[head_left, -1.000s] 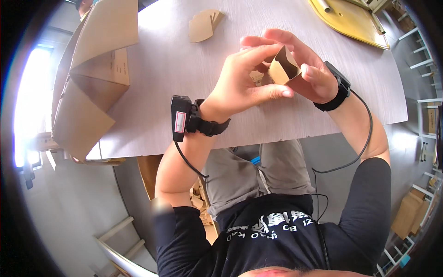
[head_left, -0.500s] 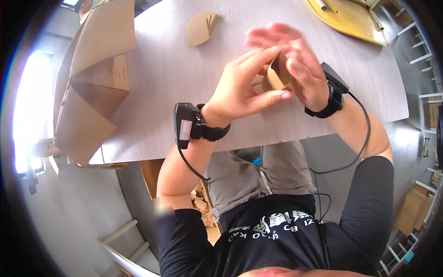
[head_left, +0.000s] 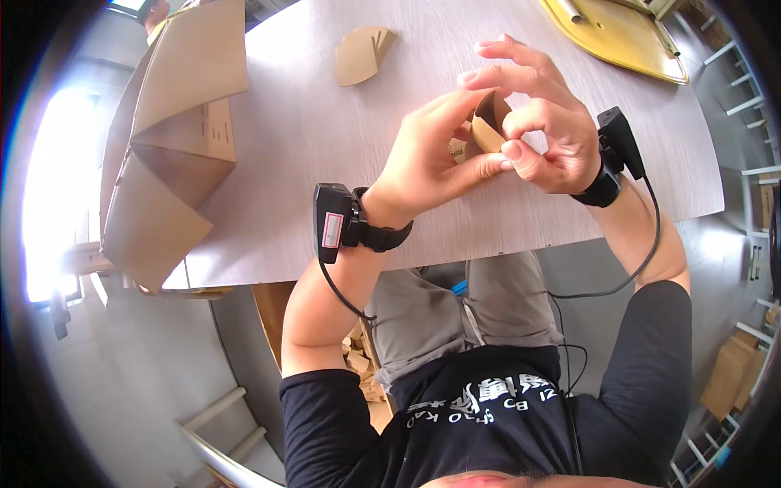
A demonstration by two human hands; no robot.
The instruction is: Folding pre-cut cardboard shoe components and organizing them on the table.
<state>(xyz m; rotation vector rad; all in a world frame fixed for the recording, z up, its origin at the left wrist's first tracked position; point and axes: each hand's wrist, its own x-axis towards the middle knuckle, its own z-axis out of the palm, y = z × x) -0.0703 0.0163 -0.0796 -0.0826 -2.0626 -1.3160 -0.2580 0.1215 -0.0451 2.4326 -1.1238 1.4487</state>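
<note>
My left hand (head_left: 423, 154) is wrapped round a small folded brown cardboard box (head_left: 486, 135) held above the table, its thumb along the near edge. The box's open end faces my right hand (head_left: 561, 122). At that end, the thumb and forefinger of the right hand pinch the box's near edge, while its other fingers are raised and spread. Part of the box is hidden inside the left hand. Beyond the left hand, a curved flat piece of cardboard (head_left: 356, 58) with slits lies on the table (head_left: 301, 146).
At the table's left stands a large cardboard carton (head_left: 191, 65) with its flaps spread open. A yellow chair part (head_left: 622, 41) is at the far right edge. Below the table, a box holds loose cardboard pieces (head_left: 356, 362). Cables hang from devices strapped to both wrists.
My right hand has gone from moving open-fingered beside the cardboard box to pinching its edge with thumb and forefinger. The left hand keeps its hold.
</note>
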